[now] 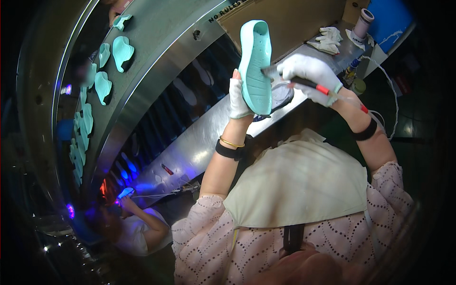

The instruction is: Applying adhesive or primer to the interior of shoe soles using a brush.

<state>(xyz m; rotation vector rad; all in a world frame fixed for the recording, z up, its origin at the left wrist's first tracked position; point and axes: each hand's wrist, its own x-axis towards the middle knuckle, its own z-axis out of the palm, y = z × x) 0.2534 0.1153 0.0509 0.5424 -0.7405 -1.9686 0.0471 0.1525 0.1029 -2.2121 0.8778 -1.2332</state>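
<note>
My left hand [240, 97], in a white glove with bare fingertips, grips a mint-green shoe sole [257, 71] from its left side. The sole is held upright and its ribbed hollow side shows. My right hand [311, 76], also in a white glove, is closed on a small brush with dark bristles [270, 71], which are at the sole's right edge. A thin black and red stick-like tool [311, 85] runs across the same hand, partly blurred. Behind the sole a grey rounded piece [281, 97] rests on the bright metal bench.
A curved conveyor belt [137, 35] on the left carries several mint-green shoe pieces [122, 53]. White gloves [327, 40] and a pinkish cylinder [364, 23] are at the back right. A red-and-black tool [166, 169] lies on the metal bench [190, 154]. A co-worker [142, 228] sits at lower left.
</note>
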